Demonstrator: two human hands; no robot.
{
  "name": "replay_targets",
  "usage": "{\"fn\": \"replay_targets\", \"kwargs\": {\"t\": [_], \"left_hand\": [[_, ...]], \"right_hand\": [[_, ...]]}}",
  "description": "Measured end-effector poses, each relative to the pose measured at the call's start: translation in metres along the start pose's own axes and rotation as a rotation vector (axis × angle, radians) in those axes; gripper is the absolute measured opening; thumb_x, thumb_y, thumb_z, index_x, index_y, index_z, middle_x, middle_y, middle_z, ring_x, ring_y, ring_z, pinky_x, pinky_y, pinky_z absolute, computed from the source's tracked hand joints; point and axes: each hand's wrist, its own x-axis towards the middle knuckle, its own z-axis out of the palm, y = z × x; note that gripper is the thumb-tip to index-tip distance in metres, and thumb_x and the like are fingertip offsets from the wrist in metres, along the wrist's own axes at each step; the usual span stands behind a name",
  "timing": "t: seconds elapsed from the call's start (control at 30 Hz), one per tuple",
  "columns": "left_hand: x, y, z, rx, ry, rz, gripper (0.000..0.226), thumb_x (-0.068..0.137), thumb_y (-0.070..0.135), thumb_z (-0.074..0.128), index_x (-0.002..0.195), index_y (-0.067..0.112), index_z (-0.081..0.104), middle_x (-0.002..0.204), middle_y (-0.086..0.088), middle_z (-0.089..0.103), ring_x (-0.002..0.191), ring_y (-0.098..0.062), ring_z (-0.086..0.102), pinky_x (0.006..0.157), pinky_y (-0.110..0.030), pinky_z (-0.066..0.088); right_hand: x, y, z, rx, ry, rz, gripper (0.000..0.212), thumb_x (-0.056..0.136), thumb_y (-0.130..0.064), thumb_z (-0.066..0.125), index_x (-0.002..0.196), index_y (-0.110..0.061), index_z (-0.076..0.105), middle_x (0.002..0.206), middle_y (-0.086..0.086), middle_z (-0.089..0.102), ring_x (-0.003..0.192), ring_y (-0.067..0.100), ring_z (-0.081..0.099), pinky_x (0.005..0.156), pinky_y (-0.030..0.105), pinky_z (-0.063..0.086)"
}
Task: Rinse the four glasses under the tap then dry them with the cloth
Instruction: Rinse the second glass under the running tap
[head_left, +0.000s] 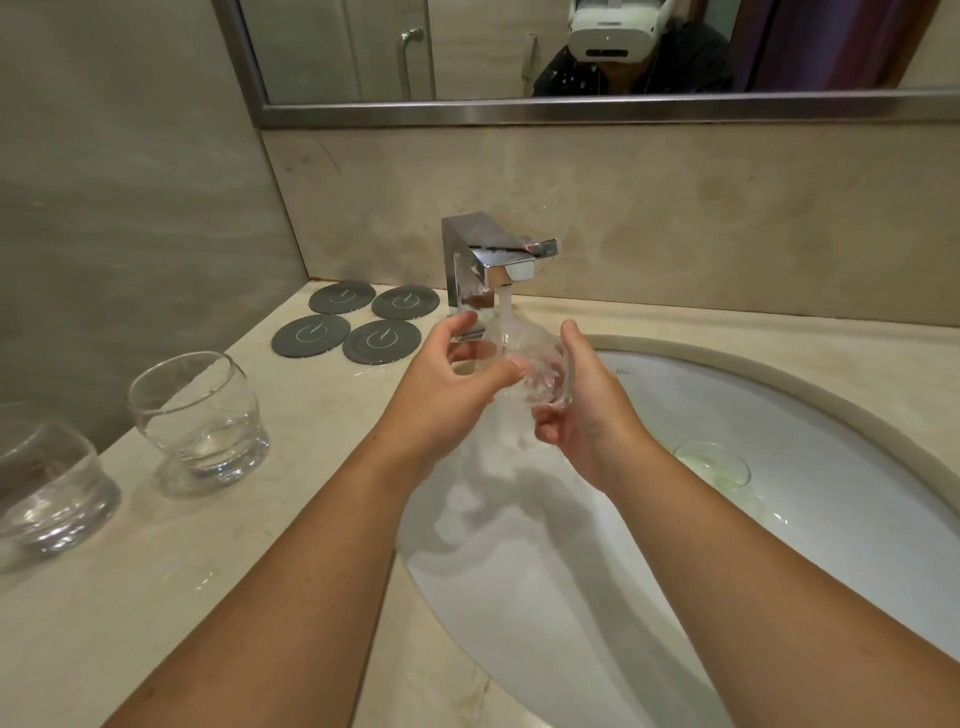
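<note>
A clear glass (530, 358) sits tilted under the running chrome tap (488, 265), water pouring into it over the white sink (857, 467). My left hand (457, 384) grips its left side with thumb and fingers curled round it. My right hand (582, 405) cups its right side and base. Two more clear glasses stand upright on the counter at the left, one (200, 421) nearer the sink, the other (49, 488) at the frame's edge. A fourth glass (714, 465) lies inside the sink basin on the right. No cloth is in view.
Several dark round coasters (358, 322) lie on the beige stone counter (208, 597) left of the tap. A mirror (519, 109) hangs above the backsplash. A wall closes off the counter on the left.
</note>
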Motion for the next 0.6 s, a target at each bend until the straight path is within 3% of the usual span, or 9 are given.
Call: {"fn": "replay_targets", "kwargs": {"t": [0.13, 0.23, 0.33, 0.47, 0.6], "left_hand": [[-0.0023, -0.0009, 0.0028, -0.003, -0.074, 0.023, 0.095, 0.079, 0.034, 0.086, 0.161, 0.030, 0.039, 0.135, 0.016, 0.061, 0.109, 0.013, 0.066, 0.115, -0.043, 0.051], [-0.0006, -0.0027, 0.0044, -0.009, -0.085, -0.005, 0.107, 0.067, 0.061, 0.085, 0.159, 0.034, 0.040, 0.138, 0.013, 0.064, 0.125, 0.000, 0.065, 0.114, -0.042, 0.051], [-0.0018, -0.0023, 0.0040, 0.003, -0.073, -0.044, 0.108, 0.066, 0.075, 0.088, 0.155, 0.034, 0.044, 0.131, 0.006, 0.070, 0.117, -0.008, 0.071, 0.103, -0.038, 0.058], [-0.0036, 0.0000, 0.0063, 0.012, -0.063, -0.070, 0.077, 0.080, 0.063, 0.076, 0.143, 0.028, 0.048, 0.124, 0.005, 0.071, 0.097, -0.012, 0.077, 0.083, -0.028, 0.060], [-0.0010, -0.0028, 0.0051, -0.019, -0.034, -0.087, 0.057, 0.091, 0.045, 0.082, 0.137, 0.021, 0.060, 0.123, -0.001, 0.074, 0.095, -0.016, 0.079, 0.083, -0.028, 0.061]], "right_hand": [[-0.0015, -0.0018, 0.0002, 0.026, 0.041, -0.060, 0.033, 0.103, -0.044, 0.058, 0.096, -0.014, 0.070, 0.070, 0.004, 0.059, 0.045, 0.013, 0.045, 0.043, 0.025, 0.030], [-0.0024, -0.0038, 0.0007, 0.085, 0.061, -0.075, 0.029, 0.103, -0.038, 0.058, 0.093, -0.014, 0.071, 0.066, 0.002, 0.060, 0.045, 0.014, 0.043, 0.047, 0.027, 0.030], [-0.0021, -0.0047, 0.0009, 0.086, 0.070, -0.109, 0.026, 0.102, -0.035, 0.059, 0.093, -0.014, 0.072, 0.065, 0.001, 0.060, 0.048, 0.016, 0.043, 0.049, 0.028, 0.030], [0.0006, -0.0019, -0.0008, 0.011, 0.085, -0.177, 0.021, 0.101, -0.032, 0.061, 0.097, -0.014, 0.072, 0.075, 0.006, 0.060, 0.051, 0.018, 0.046, 0.049, 0.029, 0.033], [0.0002, -0.0011, -0.0004, -0.008, 0.064, -0.214, 0.016, 0.101, -0.029, 0.061, 0.095, -0.018, 0.072, 0.076, 0.002, 0.063, 0.057, 0.017, 0.051, 0.050, 0.030, 0.037]]}}
